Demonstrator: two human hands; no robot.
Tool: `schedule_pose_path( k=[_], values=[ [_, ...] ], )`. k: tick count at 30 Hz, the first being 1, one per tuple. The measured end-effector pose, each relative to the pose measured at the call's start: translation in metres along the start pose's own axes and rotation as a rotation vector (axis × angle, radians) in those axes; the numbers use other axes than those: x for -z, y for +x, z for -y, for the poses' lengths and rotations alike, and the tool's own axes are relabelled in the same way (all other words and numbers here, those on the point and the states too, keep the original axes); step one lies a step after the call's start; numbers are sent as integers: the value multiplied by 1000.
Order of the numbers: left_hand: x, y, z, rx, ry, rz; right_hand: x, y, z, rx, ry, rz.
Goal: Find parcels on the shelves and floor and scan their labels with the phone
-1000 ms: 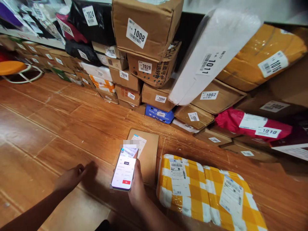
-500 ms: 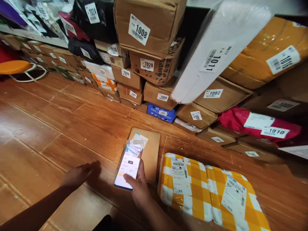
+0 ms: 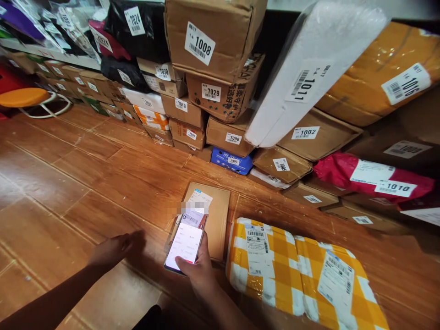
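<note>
Starting at half past nine, we have an orange stool at the foot of the shelving. Down to eight o'clock, and here is our left hand, hanging over the wooden floor, fingers curled inward; it's too shadowed for us to tell if anything sits inside. Across to seven o'clock: the phone, tilted, a barcode showing at the top of its screen! Our right hand has it firmly wrapped, thumb low on the glass. Steady is the word, we'd judge: wrist quiet, a light thumb, no tipping. Just beyond, at six o'clock, a flat carton lies on the floor, its white label partly behind the phone. We'd want that label square, whole and free of shadow. On to half past four, the yellow-and-white checked parcel, two labels up, near the carton but apart. And at three o'clock, a pink bag marked 1010, among the stacks.
</note>
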State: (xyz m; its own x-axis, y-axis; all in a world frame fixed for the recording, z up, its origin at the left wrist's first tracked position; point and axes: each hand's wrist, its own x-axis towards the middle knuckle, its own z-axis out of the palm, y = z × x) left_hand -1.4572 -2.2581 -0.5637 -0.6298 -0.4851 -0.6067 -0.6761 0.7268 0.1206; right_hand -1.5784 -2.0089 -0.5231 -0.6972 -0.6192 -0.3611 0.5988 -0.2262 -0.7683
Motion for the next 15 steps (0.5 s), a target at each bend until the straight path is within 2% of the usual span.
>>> schedule_pose_path(
  k=[7, 15],
  values=[
    [3, -2, -5, -7, 1, 23, 1, -3, 2, -18, -8, -11],
    [1, -1, -2, -20, 12, 3, 1, -5, 2, -10, 25, 15]
  ],
)
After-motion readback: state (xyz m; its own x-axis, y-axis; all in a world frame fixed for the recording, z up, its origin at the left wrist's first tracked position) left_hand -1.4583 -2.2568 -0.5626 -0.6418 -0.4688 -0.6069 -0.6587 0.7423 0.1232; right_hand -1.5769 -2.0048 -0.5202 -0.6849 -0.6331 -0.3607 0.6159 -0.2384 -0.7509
